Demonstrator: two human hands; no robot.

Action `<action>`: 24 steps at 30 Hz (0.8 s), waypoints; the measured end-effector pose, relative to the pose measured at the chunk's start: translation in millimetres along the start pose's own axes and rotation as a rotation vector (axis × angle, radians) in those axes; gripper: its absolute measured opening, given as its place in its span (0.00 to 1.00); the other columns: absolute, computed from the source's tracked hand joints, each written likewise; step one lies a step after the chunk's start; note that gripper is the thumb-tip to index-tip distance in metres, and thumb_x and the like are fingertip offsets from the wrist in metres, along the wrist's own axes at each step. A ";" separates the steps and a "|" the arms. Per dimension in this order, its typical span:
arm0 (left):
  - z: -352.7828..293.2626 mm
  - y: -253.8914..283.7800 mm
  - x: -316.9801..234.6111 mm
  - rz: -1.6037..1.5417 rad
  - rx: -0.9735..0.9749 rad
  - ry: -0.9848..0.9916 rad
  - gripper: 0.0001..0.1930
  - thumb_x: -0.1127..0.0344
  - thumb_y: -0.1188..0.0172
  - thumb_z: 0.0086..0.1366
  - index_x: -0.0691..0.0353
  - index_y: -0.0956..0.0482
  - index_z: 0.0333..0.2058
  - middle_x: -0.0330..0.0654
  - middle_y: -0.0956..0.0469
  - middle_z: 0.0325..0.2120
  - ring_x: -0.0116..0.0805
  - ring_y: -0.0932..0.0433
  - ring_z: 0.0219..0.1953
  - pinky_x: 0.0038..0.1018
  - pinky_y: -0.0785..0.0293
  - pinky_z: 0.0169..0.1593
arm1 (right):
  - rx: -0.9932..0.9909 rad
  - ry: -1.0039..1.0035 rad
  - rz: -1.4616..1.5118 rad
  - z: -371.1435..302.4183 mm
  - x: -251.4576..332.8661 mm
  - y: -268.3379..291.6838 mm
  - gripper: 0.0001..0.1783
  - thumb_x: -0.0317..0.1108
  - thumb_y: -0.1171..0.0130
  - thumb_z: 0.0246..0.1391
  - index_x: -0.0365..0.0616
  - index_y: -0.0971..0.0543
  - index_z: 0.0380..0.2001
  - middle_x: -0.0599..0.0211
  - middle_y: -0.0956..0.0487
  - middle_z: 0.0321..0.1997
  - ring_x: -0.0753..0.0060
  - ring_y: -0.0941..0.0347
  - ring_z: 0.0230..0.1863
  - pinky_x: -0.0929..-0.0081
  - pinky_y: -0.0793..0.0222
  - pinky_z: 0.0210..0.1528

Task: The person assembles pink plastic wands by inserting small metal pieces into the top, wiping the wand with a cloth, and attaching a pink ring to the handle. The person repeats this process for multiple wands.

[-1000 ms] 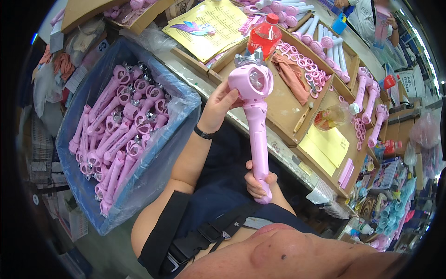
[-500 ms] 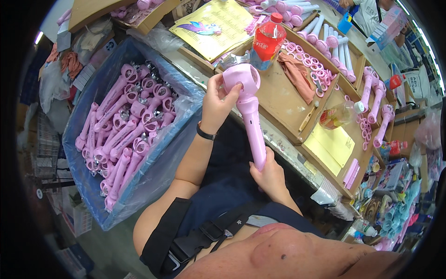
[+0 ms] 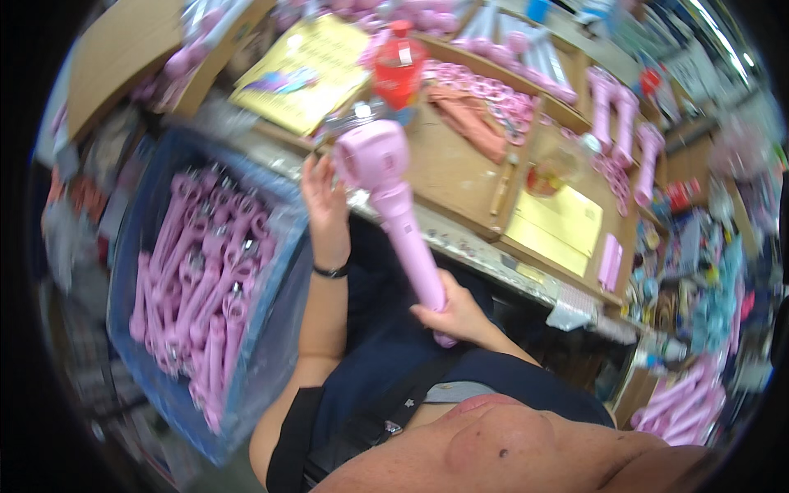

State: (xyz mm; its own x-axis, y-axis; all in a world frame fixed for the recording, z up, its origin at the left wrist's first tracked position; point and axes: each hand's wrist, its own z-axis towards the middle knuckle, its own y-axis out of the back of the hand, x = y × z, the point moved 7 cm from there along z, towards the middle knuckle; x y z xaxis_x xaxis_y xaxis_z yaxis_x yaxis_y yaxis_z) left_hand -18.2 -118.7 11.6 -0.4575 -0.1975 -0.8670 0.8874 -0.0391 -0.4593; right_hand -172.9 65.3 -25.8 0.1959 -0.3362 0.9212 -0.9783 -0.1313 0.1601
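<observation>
A pink plastic toy wand [image 3: 400, 215] with a ring-shaped head slants up and away in front of me. My right hand [image 3: 459, 308] is wrapped round the lower end of its handle. Just left of the wand's head, my left hand [image 3: 326, 187] is raised with its fingers apart, holding nothing, slightly blurred. Behind the wand's head lie shiny clear pieces [image 3: 359, 116], partly hidden and blurred.
At my left stands a blue-lined bin [image 3: 267, 329] heaped with pink wands [image 3: 193, 283]. The bench holds a red-capped bottle [image 3: 400, 74], yellow paper [image 3: 308, 70], an orange cloth [image 3: 468, 122], pink rings [image 3: 485, 86], a tipped clear bottle [image 3: 559, 168] and more pink wands [image 3: 626, 123].
My left hand has let go of the wand's head and opened beside it. The wand has shifted left and slightly toward me in view, still in my right hand. The whole view has swung.
</observation>
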 end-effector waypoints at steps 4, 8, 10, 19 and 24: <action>-44.6 -43.1 21.7 -0.781 0.537 0.569 0.59 0.36 0.35 0.46 0.59 0.60 0.66 0.50 0.38 0.57 0.43 0.34 0.55 0.42 0.37 0.58 | 0.414 -0.044 0.279 -4.7 -6.8 -16.5 0.29 0.39 0.37 0.50 0.42 0.34 0.53 0.66 0.26 0.33 0.73 0.28 0.34 0.73 0.30 0.38; -52.8 -40.0 27.3 -0.936 0.534 0.514 0.62 0.27 0.40 0.39 0.64 0.52 0.65 0.41 0.30 0.36 0.31 0.28 0.32 0.32 0.30 0.41 | 0.175 0.348 -0.130 -14.0 10.7 48.3 0.19 0.42 0.42 0.54 0.41 0.24 0.44 0.58 0.23 0.39 0.64 0.27 0.43 0.71 0.32 0.49; -52.7 -31.3 29.7 -0.849 0.501 0.514 0.59 0.29 0.41 0.42 0.64 0.52 0.64 0.40 0.30 0.36 0.30 0.28 0.34 0.31 0.31 0.41 | -0.209 0.232 0.146 -21.9 0.6 126.3 0.13 0.37 0.46 0.58 0.43 0.23 0.43 0.68 0.23 0.40 0.76 0.28 0.44 0.75 0.32 0.48; -57.0 -24.0 21.1 -0.836 0.493 0.533 0.51 0.41 0.39 0.52 0.64 0.54 0.65 0.43 0.32 0.44 0.34 0.30 0.42 0.36 0.32 0.50 | -0.703 0.237 -1.214 -11.7 -33.9 357.1 0.18 0.22 0.50 0.47 0.50 0.19 0.39 0.60 0.24 0.49 0.57 0.32 0.54 0.64 0.37 0.57; -52.8 -21.6 12.6 -0.968 0.463 0.489 0.47 0.46 0.37 0.55 0.64 0.51 0.64 0.43 0.33 0.45 0.35 0.31 0.45 0.38 0.38 0.55 | -0.665 0.268 -1.206 -13.8 -47.1 364.5 0.11 0.28 0.42 0.46 0.50 0.17 0.34 0.62 0.23 0.48 0.59 0.32 0.53 0.64 0.36 0.55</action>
State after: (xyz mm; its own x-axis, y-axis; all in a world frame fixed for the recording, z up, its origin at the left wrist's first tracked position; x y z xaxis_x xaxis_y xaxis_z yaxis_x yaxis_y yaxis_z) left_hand -46.1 -68.7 0.4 -0.8353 0.5024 -0.2234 0.0481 -0.3379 -0.9400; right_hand -539.7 46.1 -5.9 0.9823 -0.1390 0.1252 -0.0827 0.2781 0.9570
